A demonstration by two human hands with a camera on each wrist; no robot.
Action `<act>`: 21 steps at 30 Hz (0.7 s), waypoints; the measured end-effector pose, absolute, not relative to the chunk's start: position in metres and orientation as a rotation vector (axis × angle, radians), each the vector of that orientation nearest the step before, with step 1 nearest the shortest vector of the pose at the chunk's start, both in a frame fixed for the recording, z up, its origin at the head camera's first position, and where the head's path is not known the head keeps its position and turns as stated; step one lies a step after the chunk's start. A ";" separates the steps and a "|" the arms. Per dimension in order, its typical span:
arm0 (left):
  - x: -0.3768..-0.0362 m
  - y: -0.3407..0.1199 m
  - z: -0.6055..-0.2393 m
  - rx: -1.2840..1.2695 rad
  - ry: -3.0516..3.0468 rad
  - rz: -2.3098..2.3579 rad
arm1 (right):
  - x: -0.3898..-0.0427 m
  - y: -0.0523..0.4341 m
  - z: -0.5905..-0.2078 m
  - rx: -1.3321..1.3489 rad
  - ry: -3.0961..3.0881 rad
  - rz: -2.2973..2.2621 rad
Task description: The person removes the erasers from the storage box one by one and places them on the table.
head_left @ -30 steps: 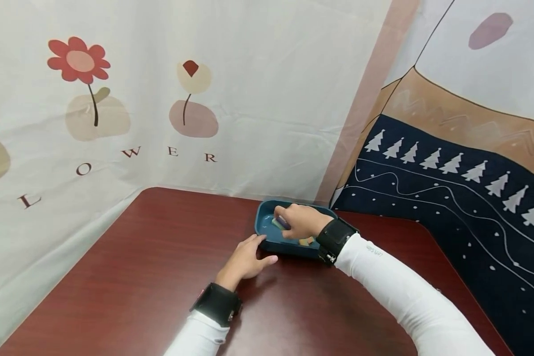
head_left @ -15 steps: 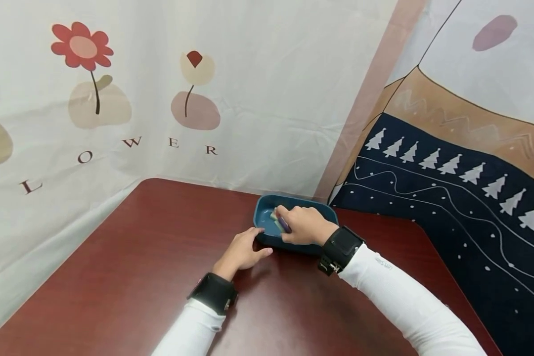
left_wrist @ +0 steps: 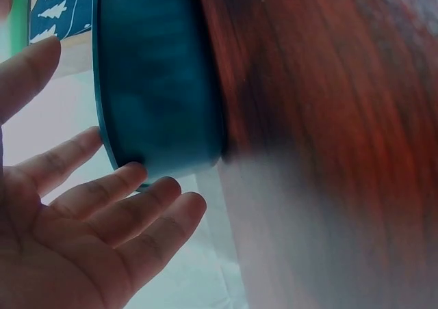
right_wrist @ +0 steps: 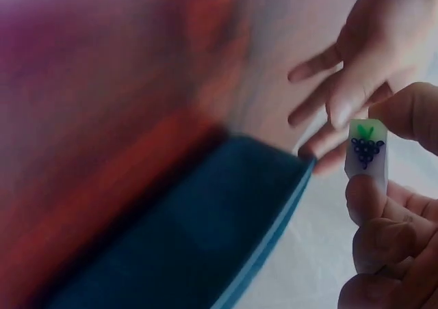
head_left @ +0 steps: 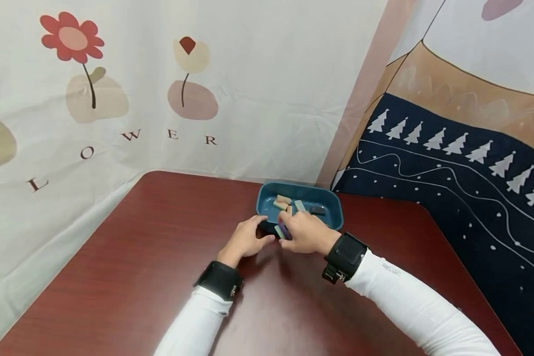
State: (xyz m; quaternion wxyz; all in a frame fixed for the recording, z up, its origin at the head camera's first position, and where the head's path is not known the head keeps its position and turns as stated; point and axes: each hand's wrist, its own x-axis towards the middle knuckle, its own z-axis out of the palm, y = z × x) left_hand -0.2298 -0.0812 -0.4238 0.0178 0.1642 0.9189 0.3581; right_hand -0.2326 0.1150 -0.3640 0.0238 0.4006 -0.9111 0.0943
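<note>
My right hand [head_left: 306, 232] pinches a small block [right_wrist: 365, 160] with grapes drawn on it. My thumb is on one side and my fingers on the other. The block is up off the desk [head_left: 133, 277], just in front of the blue tray [head_left: 333, 210]. My left hand [head_left: 244, 240] is open, with its fingers spread and touching the near side of the tray.

I think the block could slip out, because I hold it only by its thin sides with my fingertips. It could fall on the desk and bounce away. My right hand is very close to the tray edge, so I could also bump the tray and make the other blocks [head_left: 289, 203] inside it jump around. If my left hand lets go, the tray may slide.

The desk is dark red-brown and shiny, so things may slide on it easily. Behind it hangs a white cloth [head_left: 160, 99] with flowers and letters. On the right there is a dark blue cloth [head_left: 449, 188] with little white trees.
</note>
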 end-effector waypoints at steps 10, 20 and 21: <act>-0.234 -0.075 -0.428 0.470 2.864 1.094 | -0.210 0.113 -0.383 1.206 -2.881 0.533; -0.238 -0.076 -0.429 0.431 2.834 1.096 | -0.196 0.103 -0.408 1.024 -3.012 0.640; -0.239 -0.076 -0.428 0.425 2.835 1.088 | -0.194 0.102 -0.411 1.003 -3.027 0.650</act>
